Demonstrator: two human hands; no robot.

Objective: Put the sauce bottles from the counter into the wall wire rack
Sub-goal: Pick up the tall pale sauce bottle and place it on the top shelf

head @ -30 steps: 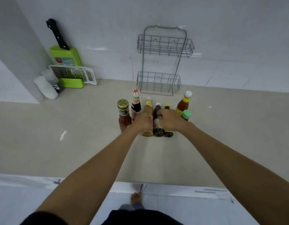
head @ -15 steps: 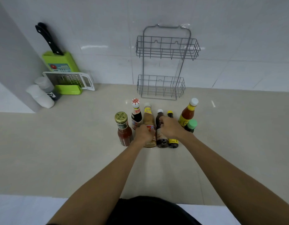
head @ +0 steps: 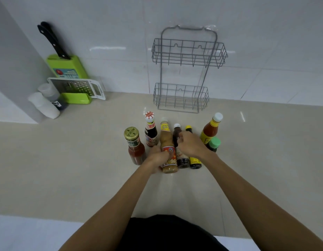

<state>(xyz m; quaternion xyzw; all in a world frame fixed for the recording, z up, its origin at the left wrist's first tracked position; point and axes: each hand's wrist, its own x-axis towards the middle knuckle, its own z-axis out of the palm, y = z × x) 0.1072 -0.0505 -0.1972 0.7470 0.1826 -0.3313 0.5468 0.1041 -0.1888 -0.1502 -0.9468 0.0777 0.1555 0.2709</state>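
Observation:
Several sauce bottles stand in a cluster on the beige counter point(head: 66, 178). My left hand point(head: 156, 157) is wrapped around the lower body of the tan sauce bottle point(head: 166, 136) with the yellow neck label. My right hand point(head: 190, 144) grips the dark brown bottle point(head: 177, 130) with the white cap, its fingers also against the small yellow-capped bottle point(head: 188, 128). A two-tier grey wire rack point(head: 188, 57) hangs on the white tiled wall behind, both baskets bare.
Around the held pair stand a gold-lidded red sauce bottle point(head: 134, 147), a dark bottle with a red-white cap point(head: 150, 129), an orange chili bottle point(head: 211, 128) and a green-capped jar point(head: 214, 144). A green knife block point(head: 66, 67), grater point(head: 77, 86) and white containers point(head: 43, 104) sit far left.
The view has risen and closed in on the counter, and the floor has dropped out of sight. Both hands stay on the middle bottles, the left now lower on the tan bottle.

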